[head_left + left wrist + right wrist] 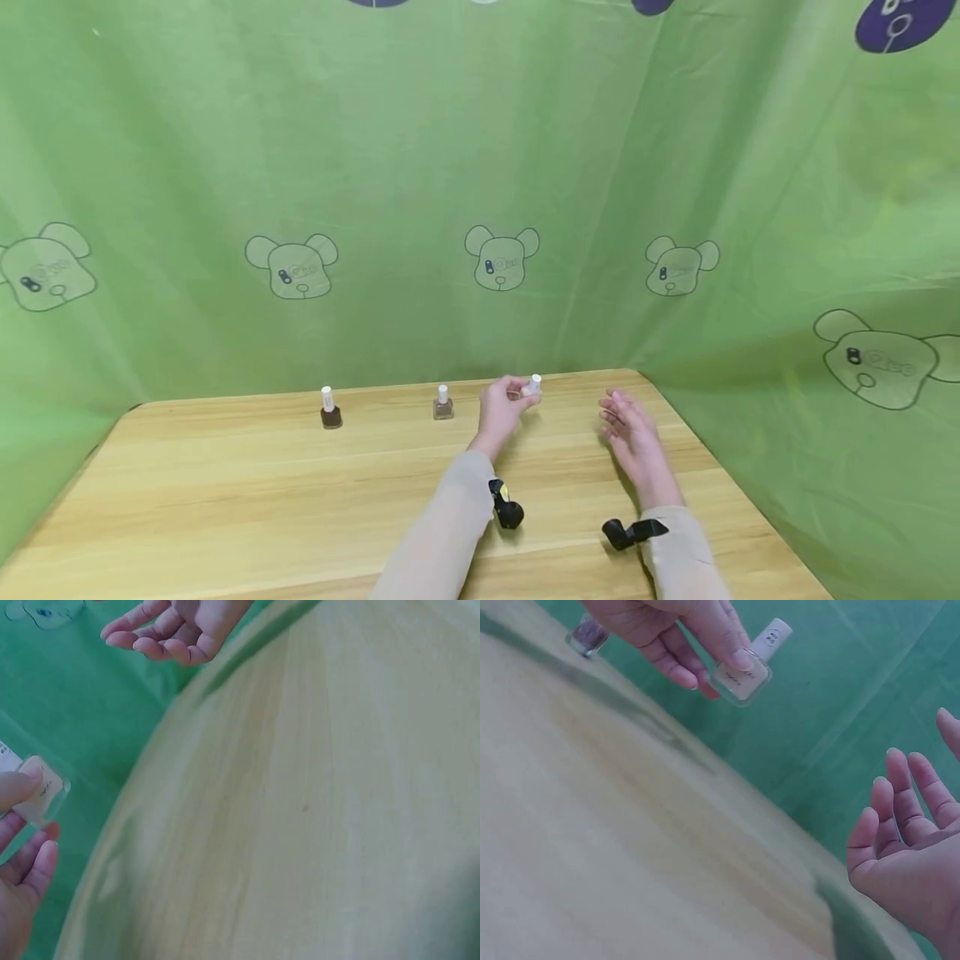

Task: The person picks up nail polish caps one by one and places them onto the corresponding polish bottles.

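Note:
My left hand pinches a small clear nail polish bottle with pale polish and a white cap, above the back part of the table. In the left wrist view, the thumb presses on the flat side of the bottle. To the right, my right hand hovers with fingers loosely bent and nothing in them. A taupe nail polish bottle stands upright left of my left hand. Farther left is a dark nail polish bottle, also upright with a white cap.
The wooden table ends at a green curtain printed with bear heads, which hangs behind it and along the sides. Each wrist bears a black strapped camera, one on the left sleeve and one on the right.

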Demonstrator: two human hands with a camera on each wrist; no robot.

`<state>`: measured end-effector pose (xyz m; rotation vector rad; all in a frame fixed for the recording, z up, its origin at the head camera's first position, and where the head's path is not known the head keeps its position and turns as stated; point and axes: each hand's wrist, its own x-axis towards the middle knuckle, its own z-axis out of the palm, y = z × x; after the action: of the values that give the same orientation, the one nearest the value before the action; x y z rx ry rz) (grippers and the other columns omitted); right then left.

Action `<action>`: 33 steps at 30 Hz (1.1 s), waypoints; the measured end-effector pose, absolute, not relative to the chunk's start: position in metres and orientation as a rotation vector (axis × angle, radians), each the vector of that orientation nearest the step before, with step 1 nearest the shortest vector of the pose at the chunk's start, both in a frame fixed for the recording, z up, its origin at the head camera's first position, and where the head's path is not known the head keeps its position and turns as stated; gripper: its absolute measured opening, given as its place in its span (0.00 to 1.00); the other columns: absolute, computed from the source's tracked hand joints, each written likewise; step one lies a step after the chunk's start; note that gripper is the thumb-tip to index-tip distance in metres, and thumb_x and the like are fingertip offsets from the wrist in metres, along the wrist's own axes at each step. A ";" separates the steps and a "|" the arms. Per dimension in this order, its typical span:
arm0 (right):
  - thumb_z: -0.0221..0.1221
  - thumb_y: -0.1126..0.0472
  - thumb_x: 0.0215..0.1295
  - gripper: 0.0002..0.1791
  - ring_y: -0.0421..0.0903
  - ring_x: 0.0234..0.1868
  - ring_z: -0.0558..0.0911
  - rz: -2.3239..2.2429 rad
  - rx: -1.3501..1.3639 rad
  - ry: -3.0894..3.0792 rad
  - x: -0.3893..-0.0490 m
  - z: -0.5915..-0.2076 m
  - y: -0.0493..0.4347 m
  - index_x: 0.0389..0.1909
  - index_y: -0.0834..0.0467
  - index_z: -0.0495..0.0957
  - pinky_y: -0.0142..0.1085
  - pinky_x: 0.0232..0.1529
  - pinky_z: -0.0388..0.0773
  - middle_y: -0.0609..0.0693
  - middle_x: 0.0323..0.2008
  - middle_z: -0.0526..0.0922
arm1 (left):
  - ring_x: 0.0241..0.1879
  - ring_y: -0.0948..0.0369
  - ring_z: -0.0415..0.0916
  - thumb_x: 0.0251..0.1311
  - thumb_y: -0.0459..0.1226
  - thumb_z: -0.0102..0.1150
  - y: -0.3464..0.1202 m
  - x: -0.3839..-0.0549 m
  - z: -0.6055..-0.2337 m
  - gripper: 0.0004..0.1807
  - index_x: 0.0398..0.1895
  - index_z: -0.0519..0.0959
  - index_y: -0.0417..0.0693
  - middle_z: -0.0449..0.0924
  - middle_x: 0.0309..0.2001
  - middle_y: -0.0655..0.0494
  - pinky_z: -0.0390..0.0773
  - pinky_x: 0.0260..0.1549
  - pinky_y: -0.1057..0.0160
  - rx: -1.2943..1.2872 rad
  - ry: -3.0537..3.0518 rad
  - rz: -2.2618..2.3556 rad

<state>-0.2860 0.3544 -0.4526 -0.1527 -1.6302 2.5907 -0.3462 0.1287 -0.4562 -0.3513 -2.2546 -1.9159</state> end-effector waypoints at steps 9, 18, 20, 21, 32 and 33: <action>0.50 0.51 0.74 0.09 0.37 0.40 0.75 2.638 -0.228 -1.637 -0.289 -0.466 0.353 0.47 0.47 0.76 0.29 0.43 0.70 0.40 0.38 0.81 | 0.35 0.63 0.81 0.49 0.33 0.72 0.130 -0.358 -0.473 0.14 0.41 0.83 0.41 0.85 0.39 0.47 0.82 0.36 0.71 -0.390 -2.250 -1.962; 0.49 0.50 0.75 0.09 0.38 0.39 0.74 2.664 -0.299 -1.593 -0.290 -0.470 0.359 0.42 0.46 0.77 0.29 0.43 0.73 0.41 0.37 0.80 | 0.31 0.63 0.80 0.46 0.32 0.74 0.130 -0.363 -0.486 0.14 0.39 0.84 0.40 0.86 0.36 0.46 0.81 0.35 0.70 -0.351 -2.268 -1.903; 0.50 0.50 0.74 0.09 0.38 0.39 0.74 2.663 -0.293 -1.594 -0.290 -0.471 0.359 0.42 0.46 0.77 0.29 0.43 0.73 0.41 0.37 0.81 | 0.30 0.64 0.80 0.46 0.31 0.74 0.129 -0.363 -0.487 0.14 0.38 0.85 0.40 0.86 0.35 0.46 0.81 0.34 0.70 -0.334 -2.274 -1.894; 0.50 0.50 0.74 0.09 0.38 0.39 0.75 2.665 -0.293 -1.595 -0.290 -0.471 0.359 0.42 0.46 0.77 0.29 0.42 0.73 0.41 0.37 0.81 | 0.30 0.64 0.79 0.45 0.31 0.74 0.128 -0.363 -0.487 0.14 0.38 0.85 0.40 0.86 0.35 0.46 0.81 0.34 0.70 -0.324 -2.278 -1.891; 0.52 0.49 0.73 0.09 0.38 0.39 0.74 2.649 -0.332 -1.604 -0.290 -0.471 0.359 0.42 0.47 0.77 0.29 0.42 0.73 0.41 0.36 0.80 | 0.30 0.65 0.76 0.46 0.31 0.74 0.128 -0.364 -0.488 0.14 0.38 0.85 0.40 0.86 0.34 0.48 0.78 0.34 0.70 -0.281 -2.330 -1.859; 0.52 0.49 0.73 0.09 0.39 0.38 0.75 2.651 -0.341 -1.597 -0.290 -0.471 0.359 0.42 0.47 0.77 0.29 0.42 0.73 0.42 0.36 0.80 | 0.30 0.65 0.76 0.46 0.31 0.74 0.128 -0.364 -0.488 0.14 0.38 0.85 0.40 0.86 0.34 0.48 0.78 0.34 0.70 -0.284 -2.330 -1.854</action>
<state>-0.2902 0.3589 -0.4709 -0.3410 -1.5972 2.6505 -0.3641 0.1284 -0.4883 -0.2845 -2.3304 -1.8543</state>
